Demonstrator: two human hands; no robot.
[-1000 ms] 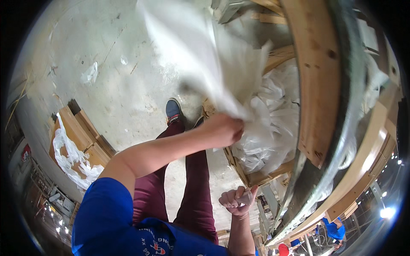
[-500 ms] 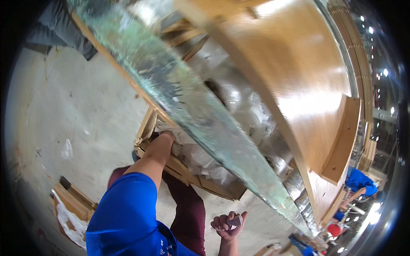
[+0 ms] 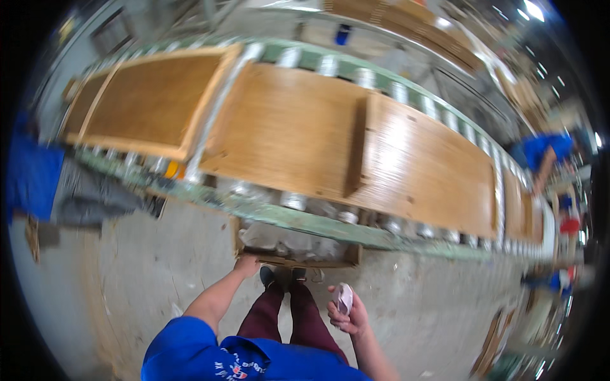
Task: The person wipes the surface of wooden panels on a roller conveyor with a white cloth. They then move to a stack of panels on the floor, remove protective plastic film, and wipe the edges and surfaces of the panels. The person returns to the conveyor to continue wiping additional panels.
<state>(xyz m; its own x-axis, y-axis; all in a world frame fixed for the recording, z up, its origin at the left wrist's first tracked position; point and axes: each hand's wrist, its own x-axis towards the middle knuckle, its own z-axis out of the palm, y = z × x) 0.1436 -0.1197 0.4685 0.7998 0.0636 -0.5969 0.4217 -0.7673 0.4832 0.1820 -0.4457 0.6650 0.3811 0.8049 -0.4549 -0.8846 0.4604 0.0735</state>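
Note:
In my right hand (image 3: 351, 316), raised in front of my body, is a small pale pinkish-grey folded pad (image 3: 344, 298), held between thumb and fingers. My left hand (image 3: 246, 265) is low, at the near left corner of an open cardboard box (image 3: 298, 261). Its fingers are blurred, and whether they touch the rim I cannot tell. Crumpled whitish plastic (image 3: 279, 239) lies in the box. The box stands on the floor, partly under a green-framed roller conveyor (image 3: 298, 222). On the rollers lies a brown wooden panel with raised edges (image 3: 419, 171).
Another framed wooden panel (image 3: 149, 101) lies to the left on the conveyor. A person in blue (image 3: 32, 171) stands at the far left; another person (image 3: 549, 152) is at the right end. Flat boards (image 3: 495, 336) lean at the lower right. My shoes (image 3: 267, 275) are just before the box.
My view has swung up and levelled, showing the whole conveyor. My left hand has come out of the box to its near left corner. The pad remains in my right hand.

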